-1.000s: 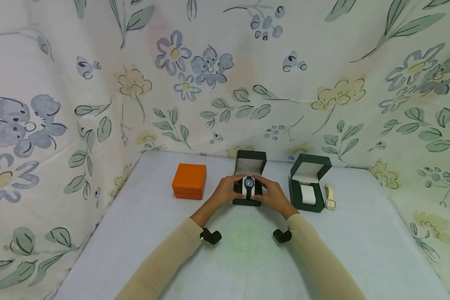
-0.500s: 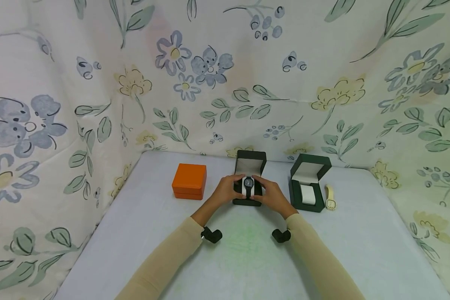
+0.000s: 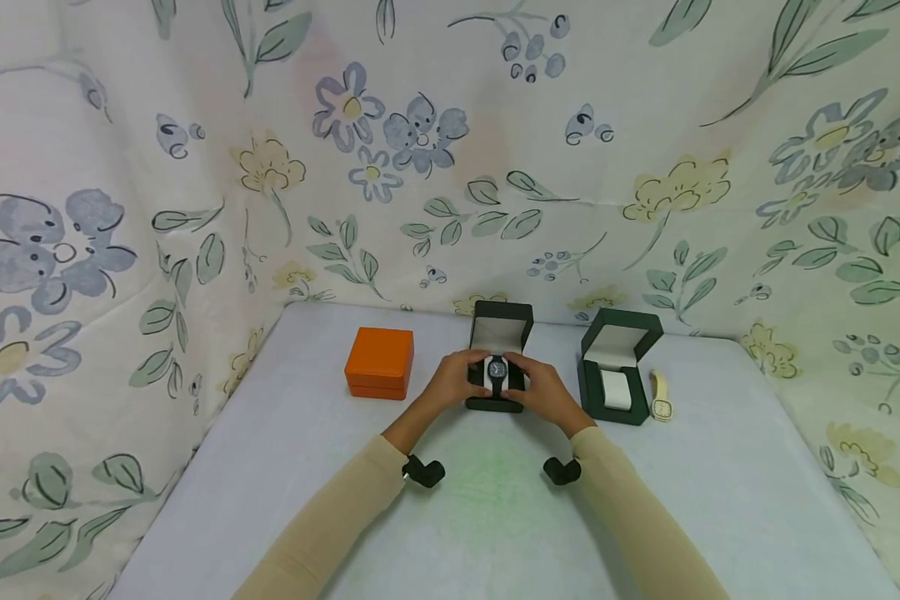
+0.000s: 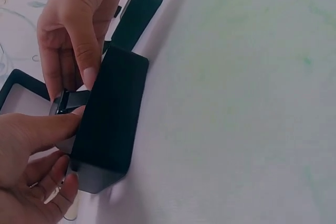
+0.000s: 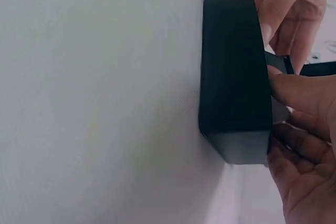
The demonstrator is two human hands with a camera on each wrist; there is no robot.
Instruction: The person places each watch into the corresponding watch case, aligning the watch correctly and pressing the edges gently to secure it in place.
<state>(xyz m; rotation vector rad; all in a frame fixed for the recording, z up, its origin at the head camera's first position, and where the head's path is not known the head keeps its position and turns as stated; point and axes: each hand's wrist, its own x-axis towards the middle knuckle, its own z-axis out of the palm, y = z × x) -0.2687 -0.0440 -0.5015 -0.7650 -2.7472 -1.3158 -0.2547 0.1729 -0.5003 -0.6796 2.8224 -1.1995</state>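
A dark-strapped wristwatch (image 3: 497,368) wraps a white cushion (image 3: 487,379) in an open black watch box (image 3: 502,311), whose lid stands up behind it. My left hand (image 3: 447,383) holds the cushion and watch from the left side, thumb toward the front. From the right, my right hand (image 3: 549,393) grips the same pair. Up close in the left wrist view, the strap (image 4: 79,98) shows between both hands, above the box's front wall (image 4: 113,108). The box wall (image 5: 233,66) hides the cushion's lower part in the right wrist view.
A closed orange box (image 3: 379,360) stands left of the hands. To the right is an open dark green watch box (image 3: 588,392) with a bare white cushion (image 3: 616,390). A gold-coloured watch (image 3: 661,397) lies beside it. Floral cloth (image 3: 450,108) hangs behind the white table (image 3: 487,517).
The watch face has shifted slightly downward in the head view. Both hands stay around it in nearly the same place, and the boxes have not moved.
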